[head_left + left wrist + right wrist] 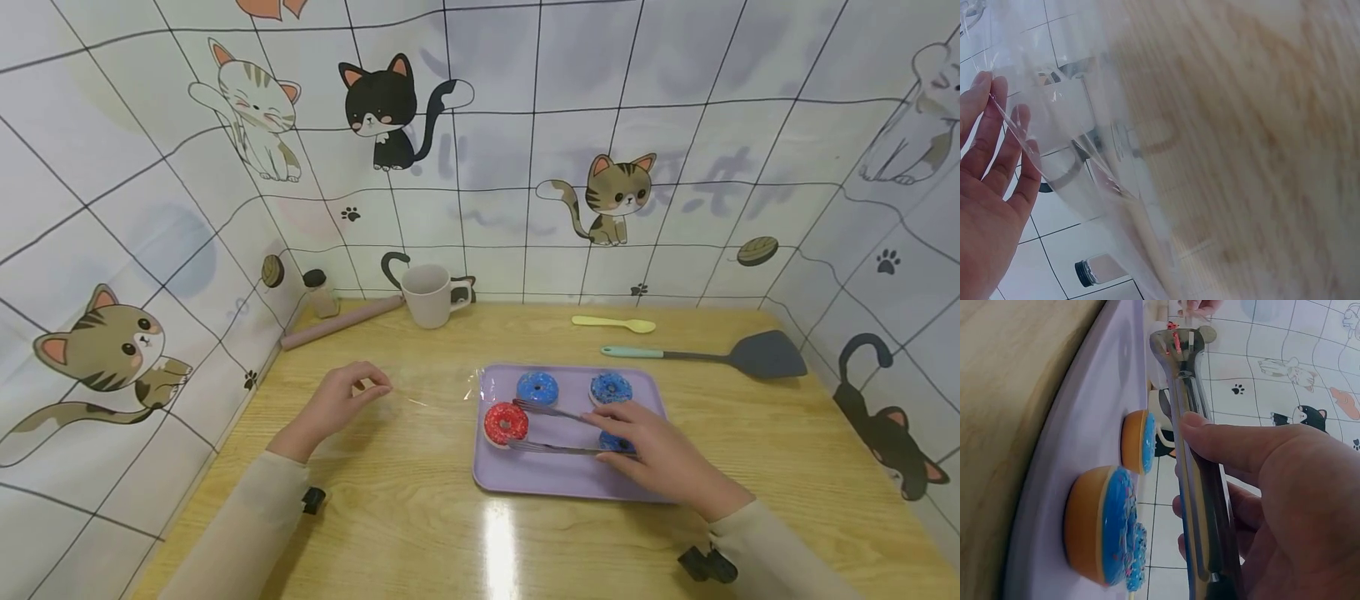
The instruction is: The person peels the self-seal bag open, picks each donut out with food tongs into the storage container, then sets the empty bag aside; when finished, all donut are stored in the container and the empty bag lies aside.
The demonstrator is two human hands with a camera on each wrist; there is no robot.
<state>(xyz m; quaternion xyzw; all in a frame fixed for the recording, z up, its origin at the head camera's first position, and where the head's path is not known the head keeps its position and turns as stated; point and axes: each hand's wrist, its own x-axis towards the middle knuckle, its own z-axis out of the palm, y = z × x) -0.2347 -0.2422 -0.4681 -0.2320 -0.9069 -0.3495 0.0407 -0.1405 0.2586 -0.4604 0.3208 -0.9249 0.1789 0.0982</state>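
My left hand (335, 407) pinches the edge of a clear plastic bag (1063, 150) between thumb and fingertips, left of the purple tray (525, 482). Thin and see-through, the bag stretches from those fingers toward the tray's left edge. In my right hand (663, 454) is a pair of metal tongs (1194, 469), gripped over the tray with the tips pointing left. A red sprinkled donut (493, 419) sits between the tong tips near the tray's left side. Blue donuts lie on the tray: one at the back (531, 385), one at the back right (611, 386), another partly hidden under my right hand.
Behind the tray lie a yellow spoon (611, 323) and a spatula (761, 354) with a dark blade. Along the back left stand a mug (429, 300) and a small black-capped jar (322, 298), with a rolling pin (341, 323) in front. Cat-patterned walls enclose the wooden table (405, 525).
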